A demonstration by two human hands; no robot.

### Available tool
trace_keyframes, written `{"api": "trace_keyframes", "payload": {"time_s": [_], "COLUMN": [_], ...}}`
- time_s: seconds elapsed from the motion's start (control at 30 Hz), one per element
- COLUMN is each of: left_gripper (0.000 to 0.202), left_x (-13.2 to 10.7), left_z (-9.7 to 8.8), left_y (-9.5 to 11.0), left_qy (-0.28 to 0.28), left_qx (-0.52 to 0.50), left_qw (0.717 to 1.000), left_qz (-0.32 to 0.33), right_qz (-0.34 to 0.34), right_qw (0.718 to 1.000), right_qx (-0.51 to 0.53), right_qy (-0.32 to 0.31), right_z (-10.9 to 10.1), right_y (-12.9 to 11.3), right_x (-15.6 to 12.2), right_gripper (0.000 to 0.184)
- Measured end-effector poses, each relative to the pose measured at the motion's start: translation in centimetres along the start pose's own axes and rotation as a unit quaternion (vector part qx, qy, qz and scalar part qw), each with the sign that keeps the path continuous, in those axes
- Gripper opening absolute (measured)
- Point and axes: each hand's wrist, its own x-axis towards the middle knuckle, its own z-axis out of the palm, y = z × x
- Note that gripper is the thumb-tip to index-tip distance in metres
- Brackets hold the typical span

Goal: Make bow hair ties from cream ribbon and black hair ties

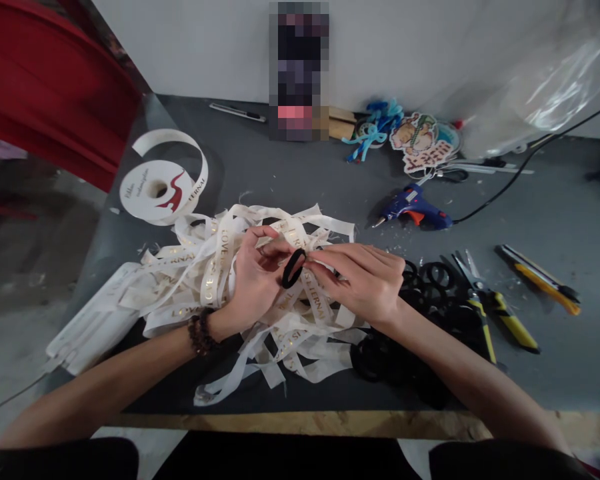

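Observation:
Between my two hands is a black hair tie (291, 272), held over a heap of cream ribbon pieces (215, 267) printed in gold. My left hand (260, 273) is closed around the hair tie's left side, its fingers curled. At the tie's upper right, my right hand (363, 277) pinches its edge between thumb and forefinger. Whether a ribbon end is caught in that pinch I cannot make out. To the right, partly under my right forearm, lies a pile of black hair ties (437, 275).
A ribbon spool (145, 190) stands at the left, above a white power strip (97, 320). Rightward lie a blue glue gun (413, 208) with its cord, yellow-handled scissors (510, 320) and a yellow utility knife (540, 277). Another cutter (237, 112) and stickers (420, 140) are at the back.

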Motion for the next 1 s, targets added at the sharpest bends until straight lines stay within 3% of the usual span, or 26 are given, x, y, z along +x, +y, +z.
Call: {"api": "trace_keyframes", "payload": {"time_s": [0.17, 0.37, 0.6, 1.0], "left_gripper": [0.056, 0.058, 0.061, 0.046], "left_x": [-0.06, -0.13, 0.01, -0.16], "left_z": [0.08, 0.15, 0.17, 0.37], "left_y": [0.07, -0.13, -0.08, 0.36], "left_qy": [0.004, 0.011, 0.004, -0.029], "left_qx": [0.024, 0.031, 0.014, 0.042], "left_qw": [1.0, 0.999, 1.0, 0.999], "left_qz": [0.006, 0.005, -0.001, -0.003], "right_qz": [-0.012, -0.09, -0.137, -0.144], "right_qw": [1.0, 0.989, 0.982, 0.974], "right_qx": [-0.014, -0.102, -0.124, -0.171], "right_qy": [-0.007, -0.051, -0.025, -0.023], "right_z": [0.01, -0.23, -0.67, -0.61], "right_y": [-0.12, 0.34, 0.5, 0.07], "right_x": [0.3, -0.08, -0.01, 0.35], "right_gripper": [0.014, 0.017, 0.013, 0.01]}}
